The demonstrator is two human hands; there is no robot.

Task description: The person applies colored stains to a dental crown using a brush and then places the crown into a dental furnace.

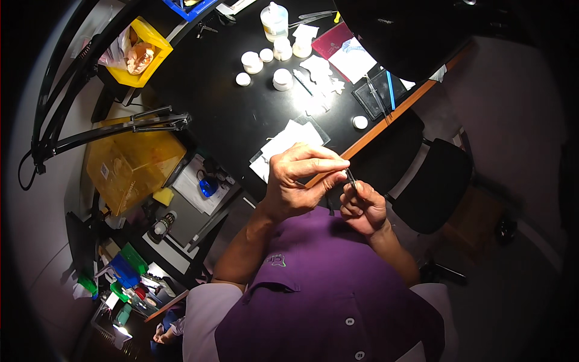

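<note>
My left hand (295, 181) is raised in front of the purple apron, its thumb and fingertips brought together in a pinch. What sits between those fingertips is too small to make out. Close beside it, my right hand (365, 208) is curled round a thin dark tool (351, 177), whose upper end reaches the left fingertips. The tool's lower part is hidden in the right fist. Just beyond the left hand, white paper sheets (292, 136) lie over a dark flat pad at the table's near edge.
On the black table (205, 78) stand several white jars (282, 79) and a clear bottle (274, 23). Tweezers (377, 96) rest on a dark tray by the wooden edge (362, 145). A yellow bin (151, 72) is at left, a black chair (431, 187) at right. Another person's hand (160, 335) shows lower left.
</note>
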